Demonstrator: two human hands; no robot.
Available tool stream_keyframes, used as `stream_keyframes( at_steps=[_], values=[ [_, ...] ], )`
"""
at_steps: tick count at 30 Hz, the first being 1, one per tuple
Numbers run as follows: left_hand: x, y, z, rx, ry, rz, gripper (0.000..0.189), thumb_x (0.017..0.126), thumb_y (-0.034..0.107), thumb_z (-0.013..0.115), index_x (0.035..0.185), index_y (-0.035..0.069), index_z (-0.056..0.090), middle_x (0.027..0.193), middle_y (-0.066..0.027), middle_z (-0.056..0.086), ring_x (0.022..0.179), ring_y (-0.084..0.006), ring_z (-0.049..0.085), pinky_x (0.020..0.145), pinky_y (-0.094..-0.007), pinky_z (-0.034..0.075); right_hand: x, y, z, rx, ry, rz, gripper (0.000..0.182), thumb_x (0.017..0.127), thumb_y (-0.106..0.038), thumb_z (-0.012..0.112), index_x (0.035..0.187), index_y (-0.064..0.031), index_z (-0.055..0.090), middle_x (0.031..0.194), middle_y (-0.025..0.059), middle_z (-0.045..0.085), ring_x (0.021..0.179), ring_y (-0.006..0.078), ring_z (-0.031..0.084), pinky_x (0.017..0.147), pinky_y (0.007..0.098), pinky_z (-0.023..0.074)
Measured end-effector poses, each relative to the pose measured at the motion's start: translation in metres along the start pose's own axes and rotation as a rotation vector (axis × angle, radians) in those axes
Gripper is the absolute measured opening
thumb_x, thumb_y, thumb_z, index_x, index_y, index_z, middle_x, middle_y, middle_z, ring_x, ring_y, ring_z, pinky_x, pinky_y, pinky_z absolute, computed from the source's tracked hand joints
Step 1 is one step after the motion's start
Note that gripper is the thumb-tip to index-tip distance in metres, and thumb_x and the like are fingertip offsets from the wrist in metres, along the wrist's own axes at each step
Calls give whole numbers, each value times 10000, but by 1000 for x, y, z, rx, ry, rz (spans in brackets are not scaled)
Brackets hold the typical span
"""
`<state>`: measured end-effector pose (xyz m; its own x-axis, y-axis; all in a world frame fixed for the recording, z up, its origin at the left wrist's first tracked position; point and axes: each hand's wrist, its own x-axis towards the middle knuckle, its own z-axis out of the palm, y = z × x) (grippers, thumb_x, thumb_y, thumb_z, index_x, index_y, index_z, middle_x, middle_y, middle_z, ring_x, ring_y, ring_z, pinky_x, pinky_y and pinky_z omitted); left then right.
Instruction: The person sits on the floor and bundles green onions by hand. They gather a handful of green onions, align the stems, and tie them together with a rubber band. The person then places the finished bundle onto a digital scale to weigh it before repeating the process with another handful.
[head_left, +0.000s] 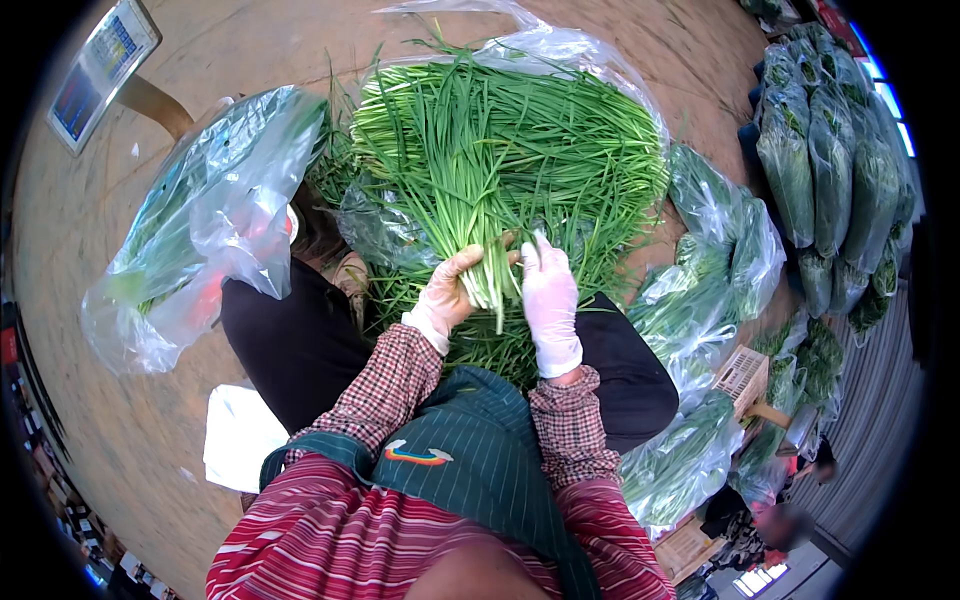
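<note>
A bunch of garlic chives (474, 202) lies with its pale cut ends toward me and its leaves pointing away. My left hand (444, 291), in a thin white glove, is closed around the stem ends of that bunch. At the right side of the same ends is my gloved right hand (548, 300), its fingertips at some thin green leaves; whether it grips them is hard to see. Beneath and beyond the bunch spreads a large heap of garlic chives (577, 142) on clear plastic sheeting (559, 46). Loose green leaves (495, 351) lie under my hands, between my knees.
A digital weighing scale display (103, 71) stands at the far left, with a filled plastic bag (217, 195) below it. Bagged greens (694, 300) line the right, near a plastic crate (742, 379). More bags (817, 150) are stacked beyond. Another person (750, 536) is at lower right.
</note>
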<state>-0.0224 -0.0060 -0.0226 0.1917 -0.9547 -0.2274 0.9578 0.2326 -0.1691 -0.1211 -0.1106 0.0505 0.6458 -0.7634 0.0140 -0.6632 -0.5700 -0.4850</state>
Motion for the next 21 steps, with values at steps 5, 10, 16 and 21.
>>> stream_keyframes(
  at_steps=[5, 10, 16, 21],
  values=[
    [-3, 3, -17, 15, -10, 55, 443, 842, 121, 556, 1232, -62, 452, 1095, -195, 603, 933, -314, 630, 785, -487, 548, -1, -23, 6, 55, 157, -257, 331, 851, -148, 562, 1165, -45, 571, 1108, 138, 558, 1012, 301, 514, 876, 399, 406],
    [-3, -1, -2, 71, 104, 53, 332, 784, 46, 623, 1093, -59, 563, 1000, -129, 643, 900, -236, 637, 849, -381, 511, 6, -19, 7, 507, -45, -7, 287, 787, -198, 666, 1017, -33, 623, 930, 91, 595, 909, 244, 545, 790, 366, 434],
    [-7, -1, 9, 323, 134, 89, 388, 772, -8, 628, 1146, -45, 534, 1079, -126, 613, 968, -221, 615, 882, -354, 496, 34, -32, 16, 184, -201, 114, 442, 674, -363, 751, 925, -18, 633, 820, 94, 589, 796, 252, 566, 705, 385, 457],
    [-12, 1, 11, 376, 185, 64, 415, 776, -12, 627, 1173, -46, 509, 1029, -138, 627, 931, -242, 632, 851, -396, 522, 36, -28, 15, 767, -329, 403, 213, 728, -135, 721, 854, 7, 625, 716, 44, 599, 632, 126, 550, 601, 272, 460]
  ],
)
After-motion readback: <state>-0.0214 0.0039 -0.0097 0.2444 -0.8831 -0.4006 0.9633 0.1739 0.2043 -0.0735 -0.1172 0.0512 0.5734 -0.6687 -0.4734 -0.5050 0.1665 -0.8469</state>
